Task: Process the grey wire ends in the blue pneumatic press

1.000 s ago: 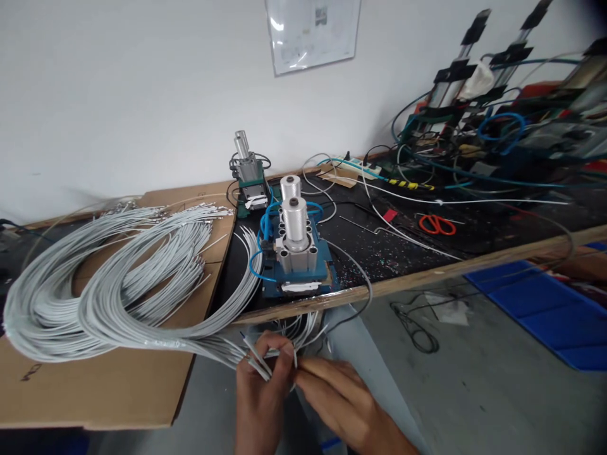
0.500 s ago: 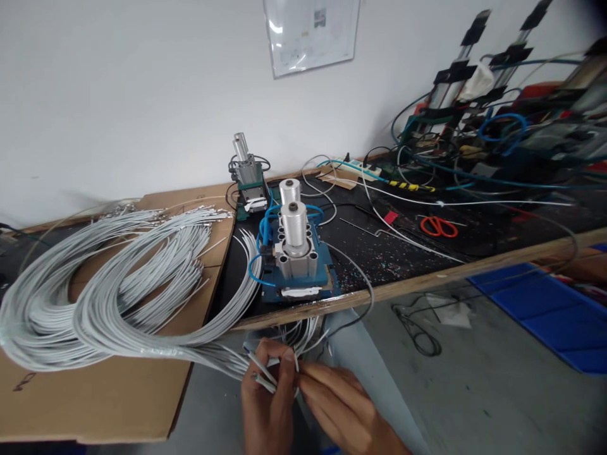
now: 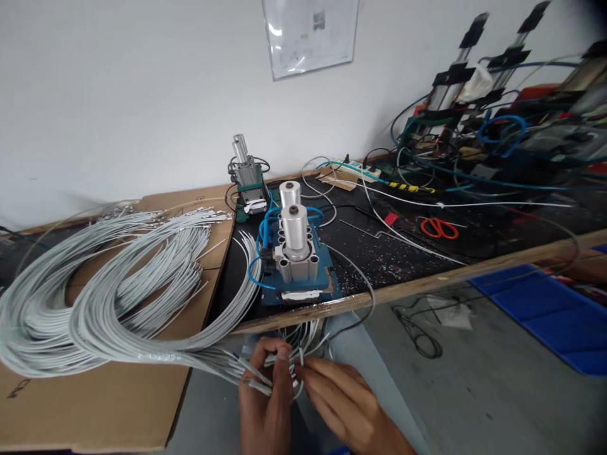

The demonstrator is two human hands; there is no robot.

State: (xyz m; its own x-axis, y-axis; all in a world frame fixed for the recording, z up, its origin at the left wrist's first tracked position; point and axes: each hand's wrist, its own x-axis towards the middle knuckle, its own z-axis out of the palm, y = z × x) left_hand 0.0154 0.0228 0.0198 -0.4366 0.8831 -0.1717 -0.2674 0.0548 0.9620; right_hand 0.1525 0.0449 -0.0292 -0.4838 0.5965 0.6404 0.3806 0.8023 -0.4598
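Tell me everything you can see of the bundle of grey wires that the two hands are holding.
The grey wires are many thin strands with a plastic-looking sheath, gathered in big loose loops that lie on brown cardboard at the left of the bench. Their far ends fan out on the cardboard. The near ends run past the bench edge, where the left hand grips them in a bunch and the right hand touches a few ends with its fingertips.
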